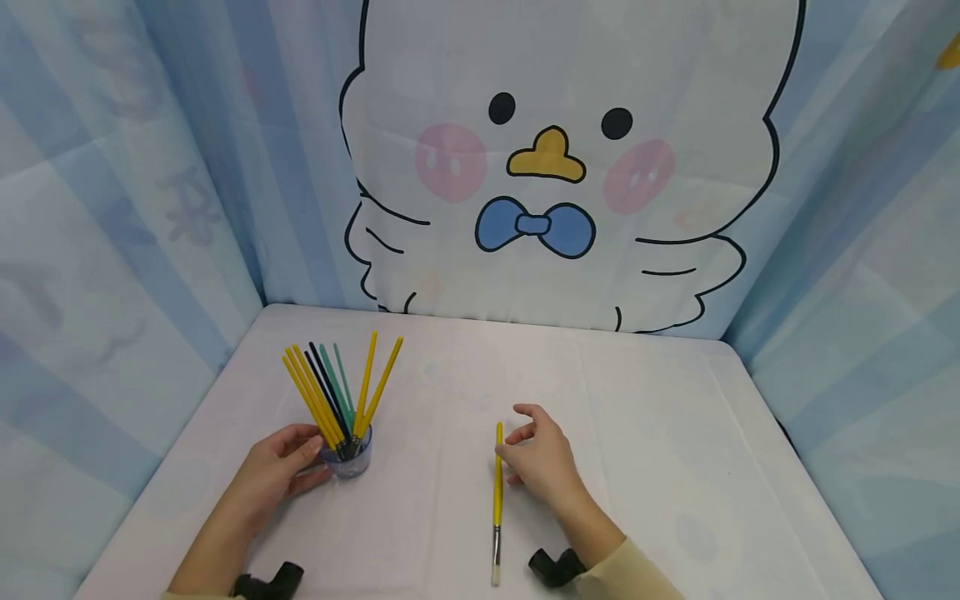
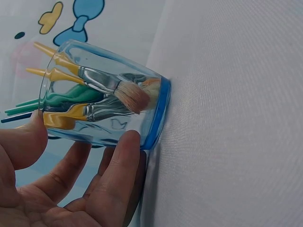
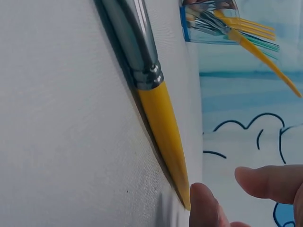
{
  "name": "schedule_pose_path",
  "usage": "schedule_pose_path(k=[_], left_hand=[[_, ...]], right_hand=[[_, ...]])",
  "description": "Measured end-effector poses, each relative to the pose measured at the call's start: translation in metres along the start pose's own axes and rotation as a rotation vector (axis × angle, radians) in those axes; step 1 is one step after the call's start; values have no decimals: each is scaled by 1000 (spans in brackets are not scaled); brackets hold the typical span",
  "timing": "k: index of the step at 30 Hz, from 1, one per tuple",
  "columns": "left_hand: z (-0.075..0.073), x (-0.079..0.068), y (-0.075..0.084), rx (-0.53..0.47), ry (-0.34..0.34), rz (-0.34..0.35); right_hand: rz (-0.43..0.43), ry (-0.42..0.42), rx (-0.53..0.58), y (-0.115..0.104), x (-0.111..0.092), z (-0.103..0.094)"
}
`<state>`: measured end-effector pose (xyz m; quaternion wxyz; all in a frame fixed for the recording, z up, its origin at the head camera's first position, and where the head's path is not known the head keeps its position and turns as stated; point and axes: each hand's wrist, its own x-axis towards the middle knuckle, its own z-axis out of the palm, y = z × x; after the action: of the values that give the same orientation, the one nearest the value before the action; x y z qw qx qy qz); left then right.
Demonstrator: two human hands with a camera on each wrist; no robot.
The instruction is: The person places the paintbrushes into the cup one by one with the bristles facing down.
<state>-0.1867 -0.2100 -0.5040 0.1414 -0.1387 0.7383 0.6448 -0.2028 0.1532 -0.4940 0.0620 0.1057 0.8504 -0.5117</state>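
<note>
In the head view, my left hand (image 1: 273, 471) is against the left side of a small clear cup (image 1: 351, 462) that holds several paintbrushes (image 1: 322, 392). The left wrist view shows the thumb (image 2: 28, 142) at the rim and a fingertip (image 2: 127, 142) near the cup's blue base (image 2: 161, 113); the fingers do not wrap round it. A single paintbrush (image 1: 498, 492) with a yellow handle lies on the table, bristles towards me. Beside its handle is my right hand (image 1: 543, 458), thumb and fingers apart. The right wrist view shows a fingertip (image 3: 203, 203) close to the handle's end; contact is unclear.
A white cloth covers the table (image 1: 660, 467). Behind it hangs a curtain (image 1: 540, 275) with a cartoon bird, and blue curtains (image 1: 97, 250) close in the sides. Black fittings (image 1: 557, 568) show by both wrists.
</note>
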Motion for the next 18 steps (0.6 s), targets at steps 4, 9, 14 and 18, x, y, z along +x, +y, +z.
schedule_pose_path(k=[4, 9, 14, 18], left_hand=[[0, 0, 0, -1, -2, 0], [0, 0, 0, -2, -4, 1], [0, 0, -1, -1, -4, 6], [1, 0, -1, 0, 0, 4]], right_hand=[[20, -26, -36, 1, 1, -1], [47, -68, -76, 5, 3, 2], [55, -65, -96, 8, 4, 4], [49, -69, -118, 7, 4, 5]])
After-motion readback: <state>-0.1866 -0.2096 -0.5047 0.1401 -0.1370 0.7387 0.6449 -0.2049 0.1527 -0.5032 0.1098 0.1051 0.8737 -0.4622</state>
